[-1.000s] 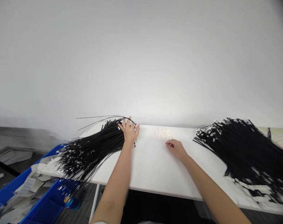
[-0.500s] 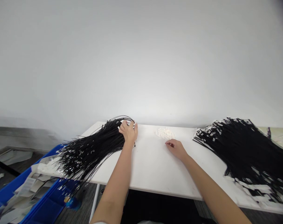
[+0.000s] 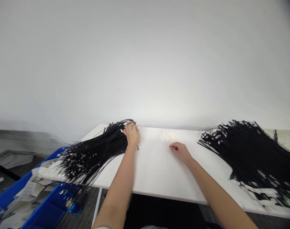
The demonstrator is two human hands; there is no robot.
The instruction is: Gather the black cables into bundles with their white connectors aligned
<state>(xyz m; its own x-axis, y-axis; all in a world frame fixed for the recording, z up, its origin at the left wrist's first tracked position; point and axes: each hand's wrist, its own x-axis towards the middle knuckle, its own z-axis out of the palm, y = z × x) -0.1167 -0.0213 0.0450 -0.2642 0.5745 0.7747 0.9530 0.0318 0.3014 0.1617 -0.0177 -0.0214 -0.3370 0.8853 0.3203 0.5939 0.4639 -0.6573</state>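
Note:
At the right end of a heap of thin black cables (image 3: pixel 102 146), my left hand (image 3: pixel 132 134) has its fingers curled over the white-tipped ends. It looks closed on a cable there, though the fingertips are partly hidden. My right hand (image 3: pixel 180 151) rests low over the white table (image 3: pixel 156 171), thumb and fingers pinched together. Whatever the pinch holds, if anything, is too small to make out. Just beyond those fingers lies a small pile of white pieces (image 3: pixel 169 136).
A second large heap of black cables (image 3: pixel 252 152) with white ends covers the table's right side. Below left stands a blue bin (image 3: pixel 49 210) holding pale sheets, with a blue round object (image 3: pixel 74 207) nearby. A plain wall (image 3: pixel 145 63) rises behind the table.
My left hand has shifted slightly, its fingers drawing closer together on the cable ends, and the upper cables have moved a little. My right hand stays nearly still.

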